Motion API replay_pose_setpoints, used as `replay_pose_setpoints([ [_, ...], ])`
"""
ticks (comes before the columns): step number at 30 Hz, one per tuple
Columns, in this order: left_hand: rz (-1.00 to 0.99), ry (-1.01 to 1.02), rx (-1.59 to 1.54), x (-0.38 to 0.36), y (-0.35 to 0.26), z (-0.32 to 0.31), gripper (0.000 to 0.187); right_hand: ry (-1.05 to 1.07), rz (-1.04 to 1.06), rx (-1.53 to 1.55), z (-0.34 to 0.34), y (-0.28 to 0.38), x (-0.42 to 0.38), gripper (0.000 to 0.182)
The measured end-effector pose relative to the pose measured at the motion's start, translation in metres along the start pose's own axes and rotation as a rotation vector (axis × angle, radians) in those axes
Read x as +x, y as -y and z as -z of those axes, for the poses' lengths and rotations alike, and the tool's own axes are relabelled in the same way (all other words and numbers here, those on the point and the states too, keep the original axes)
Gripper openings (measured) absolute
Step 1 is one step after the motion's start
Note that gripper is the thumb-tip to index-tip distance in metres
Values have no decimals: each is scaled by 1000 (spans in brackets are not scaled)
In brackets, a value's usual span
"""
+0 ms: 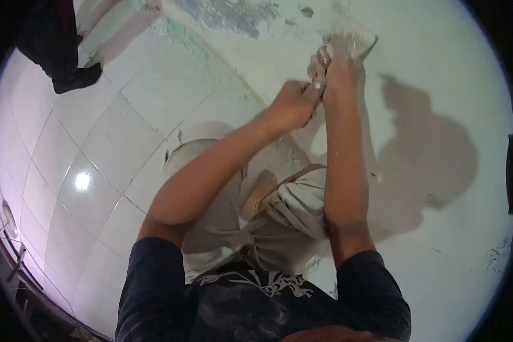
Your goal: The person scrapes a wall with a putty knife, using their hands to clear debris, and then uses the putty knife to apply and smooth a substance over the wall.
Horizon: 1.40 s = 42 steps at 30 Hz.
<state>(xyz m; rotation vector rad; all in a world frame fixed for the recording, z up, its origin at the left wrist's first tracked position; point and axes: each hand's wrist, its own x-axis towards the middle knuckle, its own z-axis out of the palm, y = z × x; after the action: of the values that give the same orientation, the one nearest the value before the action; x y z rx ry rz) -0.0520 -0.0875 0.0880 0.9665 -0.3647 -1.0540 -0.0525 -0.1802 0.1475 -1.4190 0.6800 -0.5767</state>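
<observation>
My right hand (341,54) is against the pale wall, its dusty fingers on a flat, wide scraper blade (366,43) that looks like a putty knife. One corner of the blade stands out to the right of the fingers. Just below and to the left, my left hand (303,100) is closed, its thumb up against my right wrist and fingers. Whatever it grips is hidden between the two hands. Pale smears coat the fingers of both hands.
Grey patches (233,16) mark the wall (439,62) at the top. Light tiles (111,125) cover the floor to the left. A white bucket (202,132) stands by my legs. Another person's dark shoe (77,78) is at the upper left. My shadow falls across the wall.
</observation>
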Motion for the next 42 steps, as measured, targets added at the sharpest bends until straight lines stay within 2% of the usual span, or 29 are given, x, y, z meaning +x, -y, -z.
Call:
replay_pose_setpoints([
  [1,40,-10,40,1,6,-2,41,-9,-67,49,4,-1,-3,17],
  [3,62,-3,90,17,7,6,41,-29,-41,16,-1,-2,3,18],
  [5,-86,-46,178,22,9,12,42,-76,9,-103,-3,-3,6,18],
  [7,-97,-36,94,14,3,11,41,-33,6,-49,-4,-6,14,19],
  [10,82,2,78,-3,-3,1,39,-37,-49,9,0,0,-5,21],
  [13,9,-66,87,9,-13,10,40,-29,-14,-37,-14,3,14,21],
  [14,11,-9,-6,8,-14,14,39,-43,25,-65,-15,4,11,21],
  [17,72,-25,1,-6,-19,3,39,-6,-4,-27,-9,7,4,19],
  [18,36,-67,45,-6,-10,-1,40,-53,-71,11,-12,11,-6,16],
  [21,-6,-87,116,23,-7,13,41,-37,-2,-79,-17,8,19,17],
  [22,-31,-55,44,21,-10,17,40,43,58,-42,-18,1,23,23],
  [26,36,-65,14,-4,-4,7,38,9,-36,26,-3,-15,11,25],
  [28,152,-13,30,-6,-10,10,39,-24,-76,-17,-8,-12,9,25],
  [31,101,-81,103,14,-8,16,40,18,-3,-88,-14,-12,21,19],
  [32,71,-19,-55,11,-10,19,40,38,-12,-120,-14,-10,22,18],
  [33,51,-14,-45,10,-14,17,40,43,10,-115,-14,-6,21,18],
  [35,86,-52,9,-5,-8,6,41,-19,-93,-26,-8,-3,2,18],
  [36,151,3,-16,-1,-5,8,38,1,-77,-21,-8,-4,6,18],
  [39,-44,-93,179,35,5,23,35,-25,-37,-105,-13,-11,20,19],
  [40,-12,-38,0,24,-5,22,32,-1,-60,-81,-11,-7,8,19],
  [42,23,-69,-29,12,-20,16,36,84,-20,-27,-18,1,22,19],
])
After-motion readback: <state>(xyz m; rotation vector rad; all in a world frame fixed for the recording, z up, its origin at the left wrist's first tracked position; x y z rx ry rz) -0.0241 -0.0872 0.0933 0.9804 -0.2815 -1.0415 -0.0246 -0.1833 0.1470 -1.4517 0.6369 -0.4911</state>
